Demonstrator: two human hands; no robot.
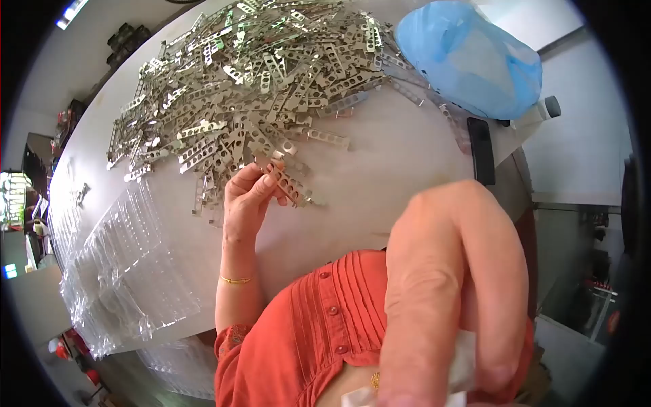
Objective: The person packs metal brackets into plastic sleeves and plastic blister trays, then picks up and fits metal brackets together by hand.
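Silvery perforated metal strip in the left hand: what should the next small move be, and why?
Perhaps lower the right hand toward the strip: the left hand alone holds it, while the right is raised near the camera.

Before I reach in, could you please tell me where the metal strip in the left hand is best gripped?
Probably pinch the metal strip by its long edges near the free end, from the picture's right: the left hand covers its other end.

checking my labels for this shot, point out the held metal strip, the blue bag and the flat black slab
Held metal strip (291, 188): head view, on its perforated middle.
Blue bag (468, 62): head view, on its bulging side.
Flat black slab (481, 151): head view, middle of its face.
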